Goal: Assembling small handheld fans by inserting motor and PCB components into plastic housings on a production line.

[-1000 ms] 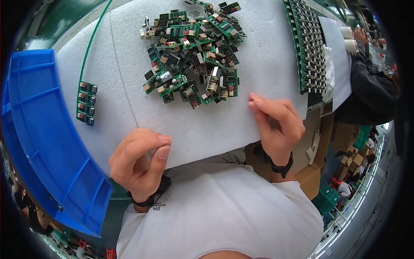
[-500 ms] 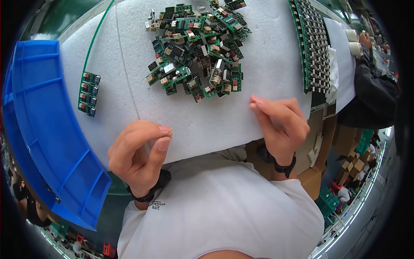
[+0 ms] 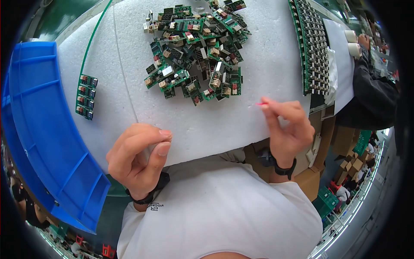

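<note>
My left hand (image 3: 139,157) hovers over the front edge of the white foam sheet (image 3: 194,129), its thumb and forefinger drawn into a pinch. Whether anything tiny sits between those fingertips cannot be made out. Farther right, my right hand (image 3: 290,127) pinches a small bright pink piece (image 3: 260,103), too small to name, over the foam. Beyond both hands lies a heap of small green circuit boards (image 3: 196,54) with white connectors, red parts and dark display blocks. A short joined row of similar boards (image 3: 86,97) rests apart at the left.
A blue plastic bin (image 3: 47,129) flanks the foam on the left. Panels of boards in dense rows (image 3: 317,56) stand at the right, beside white rolls (image 3: 352,49) and another person's dark sleeve (image 3: 373,99). Below the right edge sits a cardboard box (image 3: 308,181).
My right hand has moved slightly right and nearer to me, and the pink piece now shows at its fingertips. My left hand has hardly moved.
</note>
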The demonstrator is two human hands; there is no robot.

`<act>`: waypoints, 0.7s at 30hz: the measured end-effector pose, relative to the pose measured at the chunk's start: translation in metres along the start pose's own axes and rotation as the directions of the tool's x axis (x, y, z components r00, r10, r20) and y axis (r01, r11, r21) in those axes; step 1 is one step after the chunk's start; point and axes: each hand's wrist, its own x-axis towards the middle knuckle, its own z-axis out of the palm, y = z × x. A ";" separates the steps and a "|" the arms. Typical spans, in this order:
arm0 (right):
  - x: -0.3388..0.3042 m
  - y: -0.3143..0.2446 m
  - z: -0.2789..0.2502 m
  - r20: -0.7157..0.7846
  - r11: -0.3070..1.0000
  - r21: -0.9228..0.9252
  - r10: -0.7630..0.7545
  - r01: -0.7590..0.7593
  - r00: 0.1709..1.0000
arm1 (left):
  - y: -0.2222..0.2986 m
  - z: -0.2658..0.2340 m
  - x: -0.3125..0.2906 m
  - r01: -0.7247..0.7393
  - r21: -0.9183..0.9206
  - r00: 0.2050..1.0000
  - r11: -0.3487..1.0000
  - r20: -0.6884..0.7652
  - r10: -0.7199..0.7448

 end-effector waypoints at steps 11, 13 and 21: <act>0.039 -0.006 0.001 -0.142 0.954 -0.001 0.297 -0.300 0.944 | 0.020 -0.011 0.023 0.036 -0.023 0.999 0.999 -0.007 -0.037; 0.047 -0.016 -0.003 -0.145 0.956 0.021 0.291 -0.292 0.945 | 0.035 -0.018 0.027 0.039 -0.003 0.999 0.999 0.007 -0.039; 0.067 -0.096 -0.050 -0.222 0.980 -0.025 0.188 -0.198 0.957 | 0.124 -0.062 0.037 0.099 0.067 0.994 0.993 0.042 -0.101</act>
